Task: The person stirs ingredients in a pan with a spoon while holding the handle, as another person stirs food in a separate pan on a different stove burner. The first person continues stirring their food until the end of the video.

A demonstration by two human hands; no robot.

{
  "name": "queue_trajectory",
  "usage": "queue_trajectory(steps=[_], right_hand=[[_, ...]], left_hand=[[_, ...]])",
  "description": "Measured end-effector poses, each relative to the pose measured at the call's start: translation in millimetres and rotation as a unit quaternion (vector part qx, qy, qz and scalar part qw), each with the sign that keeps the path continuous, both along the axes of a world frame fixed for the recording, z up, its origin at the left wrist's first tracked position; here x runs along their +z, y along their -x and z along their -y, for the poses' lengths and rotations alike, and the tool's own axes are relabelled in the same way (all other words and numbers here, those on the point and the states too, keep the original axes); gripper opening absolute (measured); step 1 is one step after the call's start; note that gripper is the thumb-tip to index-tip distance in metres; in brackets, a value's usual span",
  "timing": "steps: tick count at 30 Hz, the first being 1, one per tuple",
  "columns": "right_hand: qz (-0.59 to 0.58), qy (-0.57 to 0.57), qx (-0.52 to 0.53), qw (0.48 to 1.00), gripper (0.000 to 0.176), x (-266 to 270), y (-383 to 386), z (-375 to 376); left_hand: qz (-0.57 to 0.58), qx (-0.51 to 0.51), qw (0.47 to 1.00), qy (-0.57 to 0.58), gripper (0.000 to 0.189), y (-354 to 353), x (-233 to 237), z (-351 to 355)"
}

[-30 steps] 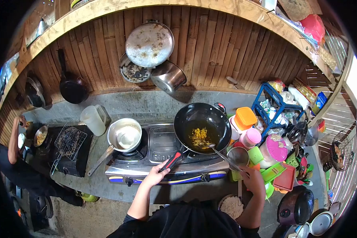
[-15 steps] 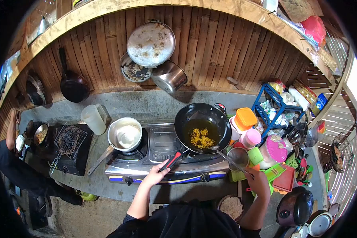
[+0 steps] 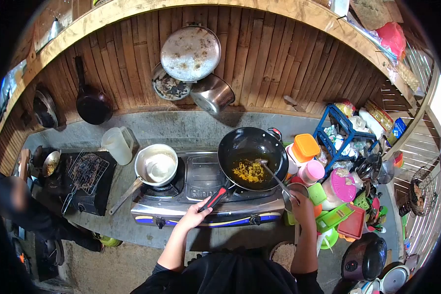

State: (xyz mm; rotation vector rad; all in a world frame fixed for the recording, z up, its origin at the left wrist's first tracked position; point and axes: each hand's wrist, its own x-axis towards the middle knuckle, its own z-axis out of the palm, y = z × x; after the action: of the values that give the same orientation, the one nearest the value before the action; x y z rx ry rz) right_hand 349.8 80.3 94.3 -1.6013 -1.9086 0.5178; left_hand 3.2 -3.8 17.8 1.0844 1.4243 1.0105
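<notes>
My left hand (image 3: 197,215) is closed round the red-and-black handle of a black wok (image 3: 230,152), which sits on the right burner of the stove. Yellow-orange shredded food (image 3: 249,171) lies in dark oil at the bottom of the wok. My right hand (image 3: 303,203) grips the long handle of a metal spatula (image 3: 277,181). The spatula's small head is inside the wok at the far side of the food; its exact shape is hard to make out. A round strainer (image 3: 287,198) lies beside the wok, partly hidden under my right hand.
A saucepan (image 3: 157,166) stands on the left burner of the stove (image 3: 201,213). Plastic containers, such as an orange tub (image 3: 305,148), crowd the right of the wok. Further left are a pitcher (image 3: 117,147) and a wire grill rack (image 3: 89,171). Another person (image 3: 34,215) stands at far left.
My right hand has moved left and slightly up, carrying the spatula head from the wok's near right edge to the food's far side. My left hand keeps its grip. The other person has leaned in.
</notes>
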Motion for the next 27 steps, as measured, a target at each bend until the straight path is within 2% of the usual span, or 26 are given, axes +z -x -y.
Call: queue_trajectory(steps=[4, 7, 9, 25, 27], right_hand=[[-0.012, -0.078, 0.002, 0.997, 0.023, -7.0, 8.9, -17.8], [0.043, -0.066, -0.015, 0.997, 0.023, -5.2, 12.1, -22.3], [0.023, 0.012, -0.020, 0.999, 0.022, 4.9, 14.2, -14.7], [0.084, 0.026, 0.026, 0.996, 0.023, 44.7, -23.8, 34.0], [0.082, 0.055, 0.031, 0.995, 0.022, 58.6, -23.0, 38.6]], left_hand=[[-0.009, -0.003, 1.000, -0.003, 0.048, 1.5, -3.5, -1.2], [-0.006, -0.003, 1.000, 0.000, 0.048, 1.8, -3.2, -1.2], [-0.002, -0.008, 1.000, -0.007, 0.048, 2.1, -5.6, -1.5], [-0.014, -0.001, 1.000, 0.008, 0.048, -0.9, 1.7, 0.1], [0.007, 0.000, 1.000, 0.003, 0.048, -1.0, -1.0, 0.0]])
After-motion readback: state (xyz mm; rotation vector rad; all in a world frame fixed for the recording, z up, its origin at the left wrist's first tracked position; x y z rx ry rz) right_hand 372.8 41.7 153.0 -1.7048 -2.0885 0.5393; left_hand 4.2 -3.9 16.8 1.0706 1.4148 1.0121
